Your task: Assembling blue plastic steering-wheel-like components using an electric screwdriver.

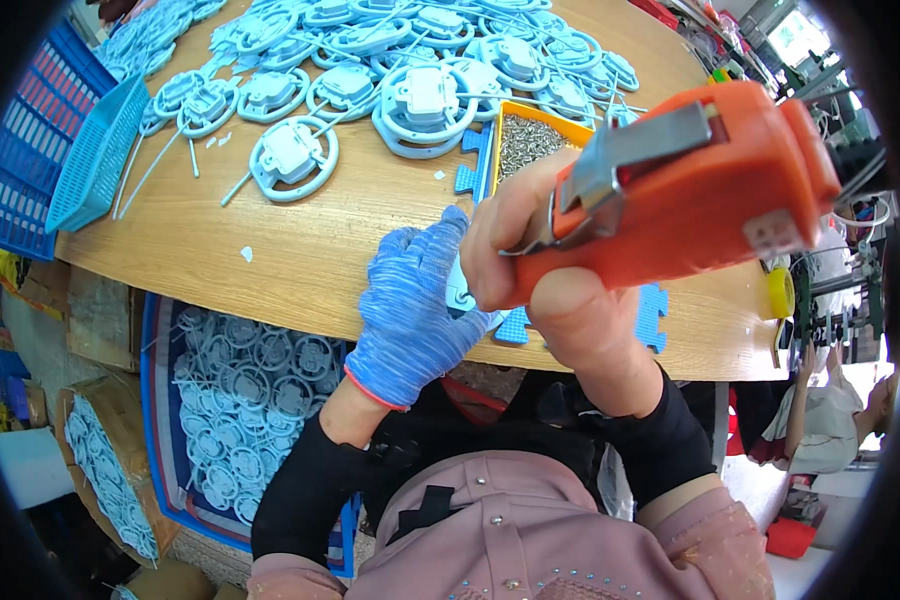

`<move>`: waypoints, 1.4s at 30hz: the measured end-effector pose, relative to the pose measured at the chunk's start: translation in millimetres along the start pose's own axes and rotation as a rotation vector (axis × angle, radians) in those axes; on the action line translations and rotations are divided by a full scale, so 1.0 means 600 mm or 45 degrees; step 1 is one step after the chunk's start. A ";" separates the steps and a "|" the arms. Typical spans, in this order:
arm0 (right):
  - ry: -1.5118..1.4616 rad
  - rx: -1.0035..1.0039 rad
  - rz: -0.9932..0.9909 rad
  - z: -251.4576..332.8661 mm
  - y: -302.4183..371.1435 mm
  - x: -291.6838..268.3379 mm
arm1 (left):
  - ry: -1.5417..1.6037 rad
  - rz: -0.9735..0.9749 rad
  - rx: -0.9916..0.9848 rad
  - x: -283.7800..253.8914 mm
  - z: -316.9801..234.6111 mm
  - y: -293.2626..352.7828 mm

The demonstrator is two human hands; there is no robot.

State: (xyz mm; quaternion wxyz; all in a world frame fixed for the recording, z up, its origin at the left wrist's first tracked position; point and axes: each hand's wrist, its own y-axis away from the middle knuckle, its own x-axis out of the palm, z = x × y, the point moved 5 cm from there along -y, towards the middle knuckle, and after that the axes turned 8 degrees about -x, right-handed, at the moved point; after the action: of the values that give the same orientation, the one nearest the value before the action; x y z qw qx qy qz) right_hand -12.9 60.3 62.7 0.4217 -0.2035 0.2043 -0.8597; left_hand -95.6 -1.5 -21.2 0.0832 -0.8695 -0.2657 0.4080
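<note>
My right hand (pixel 570 290), bare, grips an orange electric screwdriver (pixel 700 190) with a metal lever along its side. The tool is held up close to the camera, and its tip is hidden. My left hand (pixel 410 300), in a blue knit glove, is closed over a light-blue plastic part (pixel 459 292) near the table's front edge. Most of that part is covered by the glove and my right hand. Just beyond my hands stands a yellow tray (pixel 545 108) of small metal screws (pixel 526 142). Blue foam mat pieces (pixel 651 315) show beside and below the screwdriver.
Many light-blue ring-shaped parts (pixel 425 100) with thin stems are heaped across the back of the wooden table (pixel 310 250). One lies apart at the left (pixel 293 158). A blue basket (pixel 100 150) stands at the left edge. Below, a blue-rimmed crate (pixel 153 400) and a cardboard box (pixel 135 425) hold similar parts.
</note>
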 end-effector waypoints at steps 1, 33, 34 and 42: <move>0.003 -0.012 -0.004 0.000 -0.001 0.002 | 0.044 -0.015 0.002 0.009 0.006 0.002; 0.325 -0.313 -0.572 0.067 0.027 -0.387 | -0.353 0.177 -0.178 -0.101 0.062 -0.126; 0.330 -0.301 -0.585 0.065 0.029 -0.389 | -0.428 0.128 -0.225 -0.082 0.077 -0.172; 0.095 -0.399 -0.587 0.049 0.027 -0.397 | -0.078 0.258 -0.721 0.000 0.159 -0.315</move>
State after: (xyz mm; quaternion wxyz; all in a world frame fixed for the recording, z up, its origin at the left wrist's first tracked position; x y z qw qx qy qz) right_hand 146.7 238.6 36.4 0.1706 -0.2754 0.2986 -0.8977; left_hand -242.1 151.1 -15.1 -0.2116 -0.8675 -0.2831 0.3501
